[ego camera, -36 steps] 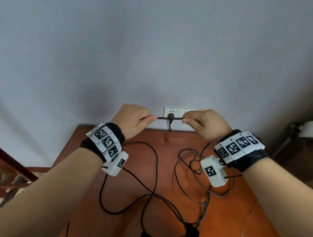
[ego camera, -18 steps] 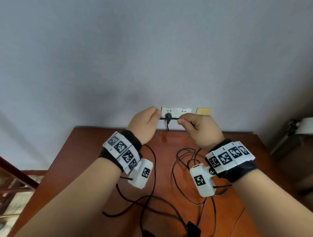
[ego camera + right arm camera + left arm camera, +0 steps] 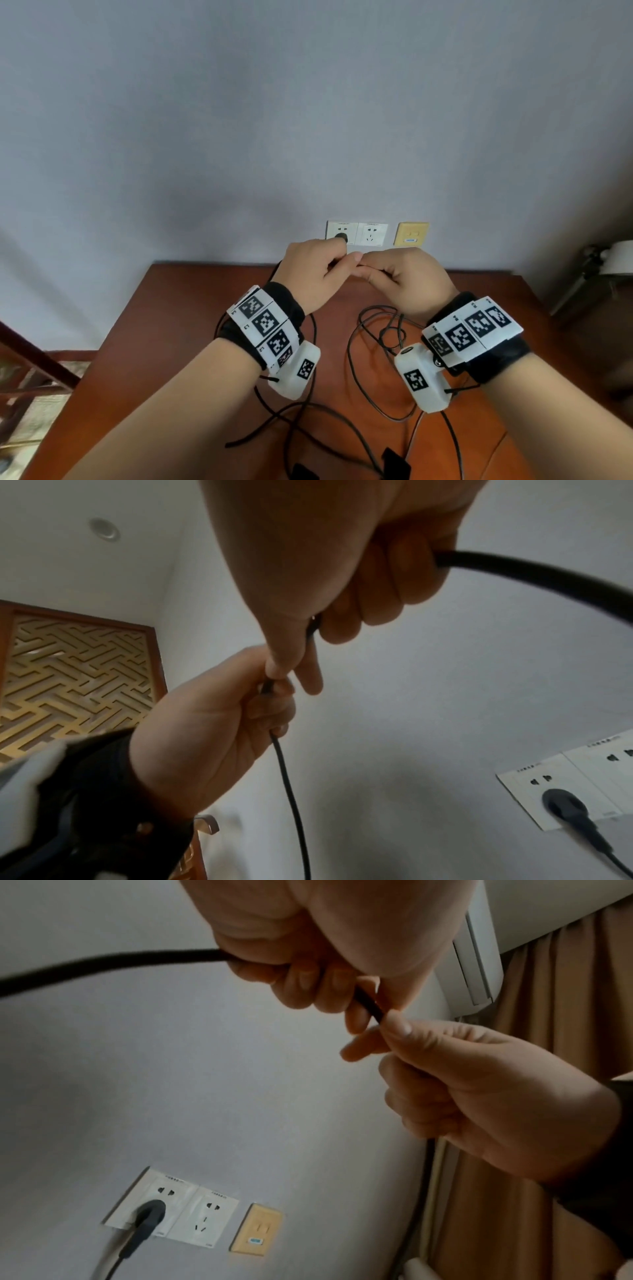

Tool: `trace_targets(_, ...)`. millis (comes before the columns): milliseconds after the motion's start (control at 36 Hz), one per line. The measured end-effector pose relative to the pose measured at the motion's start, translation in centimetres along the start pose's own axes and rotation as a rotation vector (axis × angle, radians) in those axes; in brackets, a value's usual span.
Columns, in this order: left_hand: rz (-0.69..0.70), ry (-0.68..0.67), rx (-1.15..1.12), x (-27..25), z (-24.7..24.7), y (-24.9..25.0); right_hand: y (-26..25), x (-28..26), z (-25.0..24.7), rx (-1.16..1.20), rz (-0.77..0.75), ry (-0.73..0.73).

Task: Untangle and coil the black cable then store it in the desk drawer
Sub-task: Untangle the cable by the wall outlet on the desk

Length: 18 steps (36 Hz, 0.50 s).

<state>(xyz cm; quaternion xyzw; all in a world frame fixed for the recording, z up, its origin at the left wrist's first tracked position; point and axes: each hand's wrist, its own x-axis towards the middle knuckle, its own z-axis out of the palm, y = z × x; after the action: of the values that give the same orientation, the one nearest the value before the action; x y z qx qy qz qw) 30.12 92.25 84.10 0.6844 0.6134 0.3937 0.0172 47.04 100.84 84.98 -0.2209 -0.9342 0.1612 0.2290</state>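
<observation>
Two hands raised together above a reddish-brown wooden desk (image 3: 191,329), in front of a grey wall. Left hand (image 3: 313,274) and right hand (image 3: 407,279) fingertip to fingertip, both gripping the same black cable (image 3: 113,959). Left fingers (image 3: 301,985) curled round the cable, a short stretch of it showing between thumb and forefinger before passing straight into the right hand's pinch. Right thumb and forefinger pressed together on the cable, remaining right fingers (image 3: 383,588) folded round it; from the right fist, the cable arcing away to one side. From under the left hand, a thin run of the same cable hanging down towards the desk. Rest of the cable lying in loose, overlapping loops on the desktop below and between the wrists, some strands crossing near the desk's near edge. Marker-covered bands and white camera housings strapped to both wrists. On the wall just behind the hands, a double white wall socket (image 3: 371,233) with a dark plug (image 3: 150,1211) seated in its left half, and a yellow faceplate (image 3: 411,234) just to its right. Brown curtain (image 3: 561,988) and a white air conditioner (image 3: 479,947) visible in the left wrist view.
</observation>
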Motion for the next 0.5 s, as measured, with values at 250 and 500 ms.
trace_targets(250, -0.004, 0.051, 0.084, 0.1, -2.9, -1.8, 1.2, 0.1, -1.5, 0.076, 0.032, 0.021)
trace_targets(500, -0.048, 0.067, 0.100, -0.5, -4.2, -3.6, 2.3, 0.0, -1.8, 0.087, 0.066, 0.032)
